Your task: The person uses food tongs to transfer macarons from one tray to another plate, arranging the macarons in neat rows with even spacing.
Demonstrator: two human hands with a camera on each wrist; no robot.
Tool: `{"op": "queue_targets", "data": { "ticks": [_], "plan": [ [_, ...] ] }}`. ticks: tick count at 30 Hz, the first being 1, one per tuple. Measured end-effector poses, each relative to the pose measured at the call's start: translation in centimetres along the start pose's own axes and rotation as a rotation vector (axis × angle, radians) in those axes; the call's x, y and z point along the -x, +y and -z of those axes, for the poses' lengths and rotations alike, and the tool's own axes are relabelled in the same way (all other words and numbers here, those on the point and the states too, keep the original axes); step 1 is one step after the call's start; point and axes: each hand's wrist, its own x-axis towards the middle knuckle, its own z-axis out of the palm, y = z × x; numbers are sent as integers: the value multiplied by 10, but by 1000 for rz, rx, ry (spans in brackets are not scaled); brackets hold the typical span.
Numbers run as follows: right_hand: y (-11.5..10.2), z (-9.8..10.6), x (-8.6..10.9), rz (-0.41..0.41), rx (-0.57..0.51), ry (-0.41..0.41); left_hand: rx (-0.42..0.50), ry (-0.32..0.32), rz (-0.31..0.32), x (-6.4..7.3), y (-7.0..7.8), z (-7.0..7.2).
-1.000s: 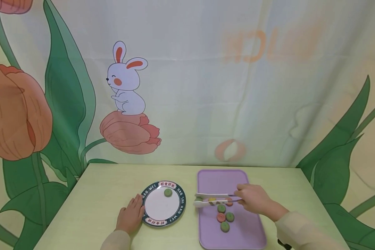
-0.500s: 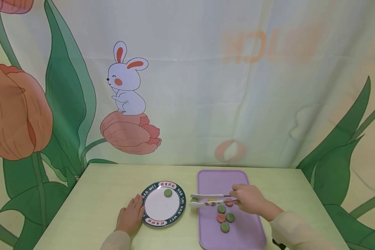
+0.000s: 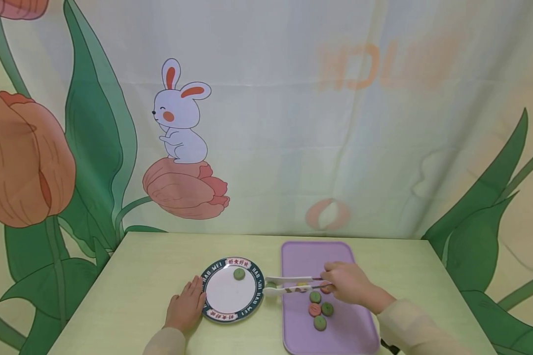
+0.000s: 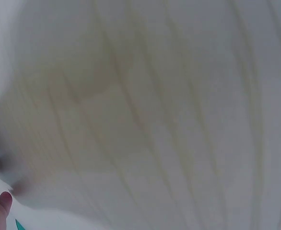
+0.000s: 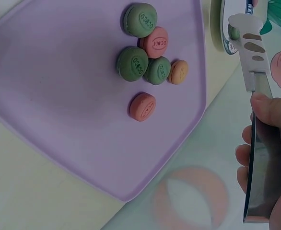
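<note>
My right hand (image 3: 348, 283) grips a pair of tongs (image 3: 288, 280), whose white tips point left toward the plate. Pinched between those tips is a green macaron (image 3: 271, 285), beside the plate's right rim. In the right wrist view the thumb and fingers wrap round the metal part of the tongs (image 5: 265, 163). My left hand (image 3: 184, 305) rests with straight fingers at the left rim of a round white plate (image 3: 228, 295) with a dark lettered border. One green macaron (image 3: 239, 273) lies on that plate. A blurred pale sleeve (image 4: 155, 115) fills most of the left wrist view.
A purple tray (image 3: 317, 254) lies right of the plate. On it sit green macarons (image 5: 133, 63), a pink macaron (image 5: 154, 43) in their cluster, a yellow macaron (image 5: 178, 72) and a separate pink macaron (image 5: 143, 106). A printed curtain (image 3: 266, 148) hangs behind the table (image 3: 160, 251).
My right hand has carried the tongs and the green macaron left, from above the tray's left edge to the plate's right rim. The left hand and plate have stayed put.
</note>
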Motion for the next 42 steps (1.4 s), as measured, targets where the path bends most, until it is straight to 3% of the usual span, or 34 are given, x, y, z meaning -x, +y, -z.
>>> {"op": "queue_targets", "data": {
  "ticks": [42],
  "plan": [
    [-23,-18,-33,-28,-43,-75,12,-18,16,1,1,2]
  ]
}}
